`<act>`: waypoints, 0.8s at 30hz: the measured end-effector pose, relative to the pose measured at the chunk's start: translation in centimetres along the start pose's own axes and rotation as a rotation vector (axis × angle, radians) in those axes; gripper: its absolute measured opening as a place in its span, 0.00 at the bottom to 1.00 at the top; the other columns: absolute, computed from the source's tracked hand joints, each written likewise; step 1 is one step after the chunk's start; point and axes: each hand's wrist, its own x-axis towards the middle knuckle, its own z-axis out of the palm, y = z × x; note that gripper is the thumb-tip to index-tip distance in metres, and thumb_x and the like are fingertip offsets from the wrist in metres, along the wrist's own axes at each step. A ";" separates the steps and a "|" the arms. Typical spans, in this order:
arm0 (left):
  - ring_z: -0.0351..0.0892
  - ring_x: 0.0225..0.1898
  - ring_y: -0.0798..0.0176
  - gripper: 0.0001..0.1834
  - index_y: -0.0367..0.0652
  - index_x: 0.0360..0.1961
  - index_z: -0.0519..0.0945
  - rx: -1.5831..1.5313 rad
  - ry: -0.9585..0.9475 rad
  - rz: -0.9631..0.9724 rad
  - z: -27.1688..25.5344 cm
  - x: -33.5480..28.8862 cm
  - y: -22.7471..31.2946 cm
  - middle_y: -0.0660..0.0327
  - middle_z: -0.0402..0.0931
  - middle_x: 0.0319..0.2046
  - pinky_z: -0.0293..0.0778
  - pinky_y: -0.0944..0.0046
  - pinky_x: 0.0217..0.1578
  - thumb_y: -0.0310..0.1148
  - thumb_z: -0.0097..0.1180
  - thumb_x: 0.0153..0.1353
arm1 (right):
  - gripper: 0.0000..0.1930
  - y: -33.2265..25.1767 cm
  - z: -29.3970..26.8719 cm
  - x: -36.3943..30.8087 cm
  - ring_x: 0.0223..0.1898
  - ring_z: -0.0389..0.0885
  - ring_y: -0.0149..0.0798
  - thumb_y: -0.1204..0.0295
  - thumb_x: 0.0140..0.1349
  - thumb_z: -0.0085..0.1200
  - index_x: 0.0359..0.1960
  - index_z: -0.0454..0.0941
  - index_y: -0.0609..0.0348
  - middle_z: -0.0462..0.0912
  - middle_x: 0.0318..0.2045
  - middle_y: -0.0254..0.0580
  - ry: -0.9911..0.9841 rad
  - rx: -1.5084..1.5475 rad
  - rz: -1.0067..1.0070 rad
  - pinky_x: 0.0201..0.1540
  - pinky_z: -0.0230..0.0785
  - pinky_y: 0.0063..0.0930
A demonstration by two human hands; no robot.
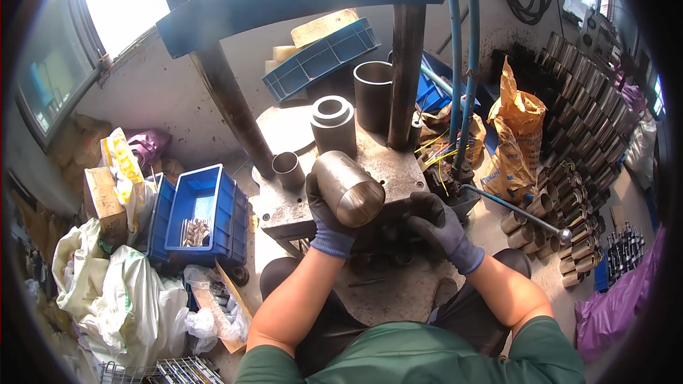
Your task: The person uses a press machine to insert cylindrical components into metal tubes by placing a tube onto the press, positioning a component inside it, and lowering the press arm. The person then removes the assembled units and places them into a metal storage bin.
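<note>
While L hand point(324, 215) holds metal cyl. point(340, 179), dk grey, brownish near end

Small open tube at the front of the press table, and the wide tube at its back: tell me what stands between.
A dark cylinder with a narrower, paler top, as the head view shows.

Held tube point(350, 190) in left hand point(327, 217), at front edge of press table point(398, 168); right hand point(437, 225) just right of it. Behind on the table: ring point(289, 174) left, collared cylinder point(334, 139) mid, sleeve point(373, 103) beside right post point(407, 75). Floor left: bin point(229, 215) containing small parts point(195, 233), sacks point(139, 306) nearer; right: paper bag point(518, 146), then stacked tubes point(590, 110).
</note>
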 end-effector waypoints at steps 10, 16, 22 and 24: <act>0.82 0.54 0.47 0.39 0.42 0.65 0.71 0.165 0.112 -0.042 0.8 -1.5 -1.6 0.51 0.80 0.54 0.79 0.43 0.58 0.63 0.56 0.67 | 0.33 1.9 3.4 1.1 0.62 0.80 0.50 0.45 0.77 0.43 0.71 0.64 0.59 0.79 0.61 0.52 -0.308 0.879 0.533 0.65 0.74 0.47; 0.73 0.65 0.49 0.40 0.43 0.74 0.61 0.539 0.124 -0.071 -0.2 -2.7 -2.8 0.52 0.72 0.65 0.69 0.45 0.68 0.58 0.53 0.73 | 0.41 -0.9 3.8 0.8 0.64 0.77 0.55 0.44 0.69 0.52 0.75 0.59 0.59 0.75 0.66 0.55 -0.153 1.113 0.560 0.67 0.71 0.52; 0.68 0.69 0.54 0.32 0.46 0.76 0.59 0.682 0.216 -0.126 0.9 -3.5 -3.0 0.58 0.67 0.69 0.66 0.49 0.70 0.50 0.46 0.78 | 0.41 -1.2 3.6 1.6 0.59 0.81 0.46 0.51 0.67 0.53 0.75 0.58 0.64 0.76 0.64 0.52 0.041 0.859 0.308 0.58 0.79 0.42; 0.68 0.70 0.55 0.33 0.47 0.77 0.57 0.739 0.346 -0.050 0.1 -3.3 -3.6 0.56 0.65 0.71 0.67 0.50 0.69 0.48 0.49 0.77 | 0.39 2.3 1.8 1.0 0.55 0.83 0.41 0.53 0.67 0.54 0.74 0.59 0.63 0.77 0.62 0.52 0.051 0.770 0.354 0.51 0.80 0.34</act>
